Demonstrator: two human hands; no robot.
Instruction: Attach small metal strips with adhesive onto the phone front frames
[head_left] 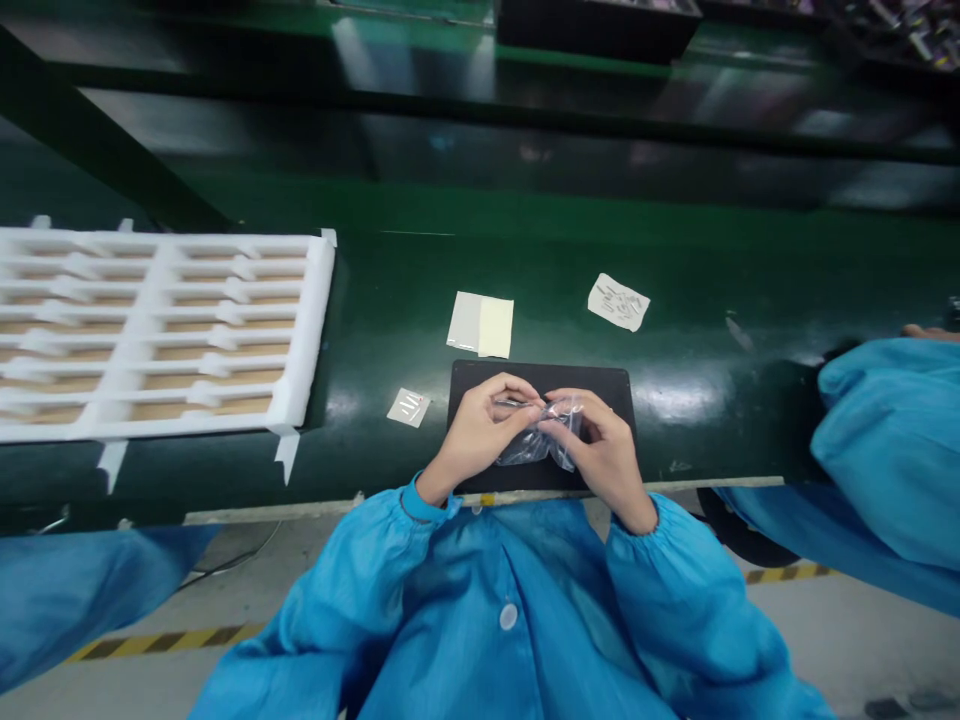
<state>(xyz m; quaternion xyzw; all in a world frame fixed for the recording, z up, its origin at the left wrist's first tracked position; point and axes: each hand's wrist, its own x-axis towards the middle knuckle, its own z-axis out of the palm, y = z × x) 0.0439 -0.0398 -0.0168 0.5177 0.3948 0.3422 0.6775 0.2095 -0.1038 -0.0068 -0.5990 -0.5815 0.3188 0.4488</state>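
Close together over a black mat (469,380), both hands work at a small clear bag (534,442). The left hand (476,432) pinches the bag's upper edge between thumb and fingertips, and the right hand (604,452) grips the crumpled film from the other side, fingers curled around it. The bag hangs between the two hands, just above the mat's middle. A thin shiny sliver shows at the left fingertips; what it is cannot be told.

The mat lies at the near edge of a green table (390,330). Beyond it sit a white-and-yellow sheet (481,324) and, further right, a slip (619,302) bearing tiny pins. A small card (409,407) lies left of the mat. A white slotted tray (150,330) fills the table's left. Another person's blue sleeve (892,450) reaches in from the right.
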